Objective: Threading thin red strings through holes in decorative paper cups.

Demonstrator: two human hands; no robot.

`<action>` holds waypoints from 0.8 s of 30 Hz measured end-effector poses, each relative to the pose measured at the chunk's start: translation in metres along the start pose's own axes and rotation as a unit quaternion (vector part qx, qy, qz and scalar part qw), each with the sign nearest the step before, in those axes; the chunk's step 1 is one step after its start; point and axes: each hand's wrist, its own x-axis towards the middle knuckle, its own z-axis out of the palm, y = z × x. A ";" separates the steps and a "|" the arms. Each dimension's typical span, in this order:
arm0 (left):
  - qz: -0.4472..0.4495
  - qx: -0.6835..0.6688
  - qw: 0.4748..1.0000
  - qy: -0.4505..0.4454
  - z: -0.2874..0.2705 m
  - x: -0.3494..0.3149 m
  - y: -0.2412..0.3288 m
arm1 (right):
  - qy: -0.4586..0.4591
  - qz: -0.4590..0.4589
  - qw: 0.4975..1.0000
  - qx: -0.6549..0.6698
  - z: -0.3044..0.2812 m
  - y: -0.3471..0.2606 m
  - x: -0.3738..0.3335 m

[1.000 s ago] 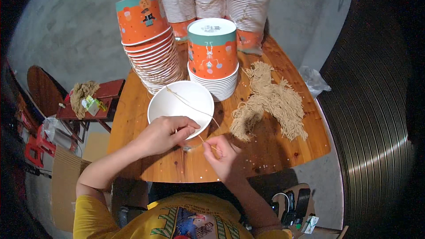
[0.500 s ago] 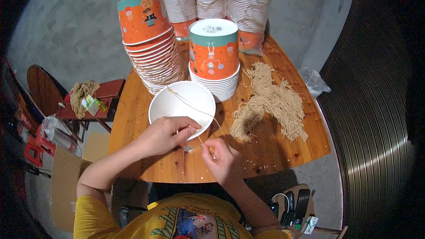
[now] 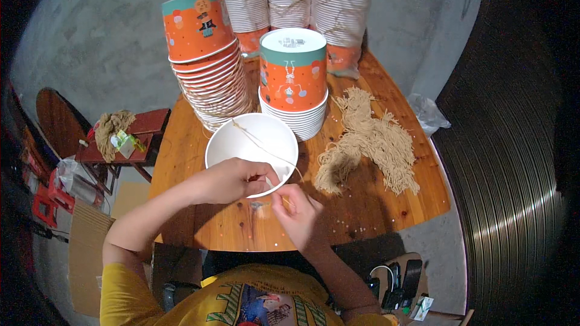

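A paper bucket (image 3: 232,145), white inside, stands mouth up on the wooden table in front of me. My left hand (image 3: 238,180) is closed at its near rim, with fingertips just over the edge. A thin tan cord (image 3: 254,140) lies across the bucket's mouth and passes over the right side of the rim towards my right hand (image 3: 299,211). That hand is pinched shut on the cord, close to the near right side of the bucket. My fingers partly hide the near rim and the cord's lower end.
Behind the bucket are an upside-down stack of orange and teal buckets (image 3: 293,84) and a leaning stack (image 3: 208,54) with cords. Taller wrapped stacks (image 3: 341,6) stand at the back. A pile of tan cords (image 3: 374,145) lies right. A red bench (image 3: 148,130) is left of the table.
My right hand has shifted slightly up and left, closer to the bucket's rim. My left hand's fingers have moved a little right along the rim.
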 end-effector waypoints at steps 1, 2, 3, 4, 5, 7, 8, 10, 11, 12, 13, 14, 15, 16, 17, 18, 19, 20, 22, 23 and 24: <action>0.000 0.000 1.000 0.001 -0.001 0.001 0.002 | 0.012 -0.013 1.000 -0.002 0.001 0.001 0.000; -0.010 0.023 1.000 0.000 -0.001 0.003 0.003 | 0.012 -0.013 1.000 -0.003 0.002 0.000 0.000; -0.021 0.047 0.999 0.000 -0.002 0.003 0.004 | 0.017 -0.013 1.000 0.002 0.003 0.000 0.001; -0.021 0.046 0.999 -0.001 -0.002 0.004 0.004 | 0.021 -0.013 1.000 0.008 0.003 0.000 0.001; -0.019 0.054 0.998 0.012 -0.002 0.004 0.004 | 0.021 -0.013 1.000 0.008 0.003 -0.001 0.001; -0.019 0.062 0.998 0.024 -0.003 0.004 0.003 | 0.002 0.009 1.000 0.012 0.003 -0.001 0.002; -0.015 0.065 0.997 0.044 -0.004 0.002 0.003 | 0.002 0.007 1.000 0.011 0.002 -0.002 0.002; -0.011 0.069 0.995 0.066 -0.006 -0.001 0.001 | -0.036 0.043 0.998 0.024 -0.001 0.000 -0.002; -0.018 0.059 0.994 0.089 -0.007 0.000 -0.002 | -0.037 0.043 0.998 0.024 -0.001 0.004 -0.004; -0.026 0.049 0.992 0.112 -0.009 0.000 -0.005 | -0.031 0.038 0.998 0.049 0.000 0.009 -0.007; -0.025 0.049 0.992 0.113 -0.010 0.000 -0.006 | -0.026 0.033 0.996 0.073 -0.001 0.013 -0.007; -0.028 0.029 0.992 0.121 -0.011 -0.001 -0.007 | -0.027 0.032 0.996 0.074 -0.003 0.010 -0.005; -0.030 0.009 0.991 0.129 -0.012 -0.002 -0.008 | -0.030 0.051 0.994 0.088 -0.007 0.004 -0.003; -0.030 0.010 0.991 0.132 -0.013 -0.003 -0.008 | -0.033 0.069 0.992 0.102 -0.011 -0.002 -0.001; -0.027 -0.013 0.990 0.135 -0.013 -0.003 -0.006 | -0.034 0.068 0.992 0.101 -0.015 -0.008 0.003; -0.024 -0.036 0.989 0.139 -0.014 -0.003 -0.004 | -0.025 0.047 0.996 0.078 -0.018 -0.015 0.009; -0.023 -0.036 0.989 0.140 -0.014 -0.003 0.000 | -0.017 0.026 0.998 0.055 -0.019 -0.019 0.016; -0.004 -0.045 0.988 0.147 -0.013 -0.002 0.005 | -0.017 0.025 0.998 0.054 -0.018 -0.019 0.021; 0.014 -0.054 0.986 0.155 -0.012 0.000 0.008 | -0.051 0.053 0.995 0.074 -0.014 -0.017 0.030; 0.029 -0.067 0.986 0.149 -0.011 0.001 0.006 | -0.052 0.051 0.995 0.074 -0.012 -0.014 0.035; 0.043 -0.080 0.985 0.143 -0.010 0.001 0.005 | -0.093 0.085 0.986 0.111 -0.011 -0.010 0.040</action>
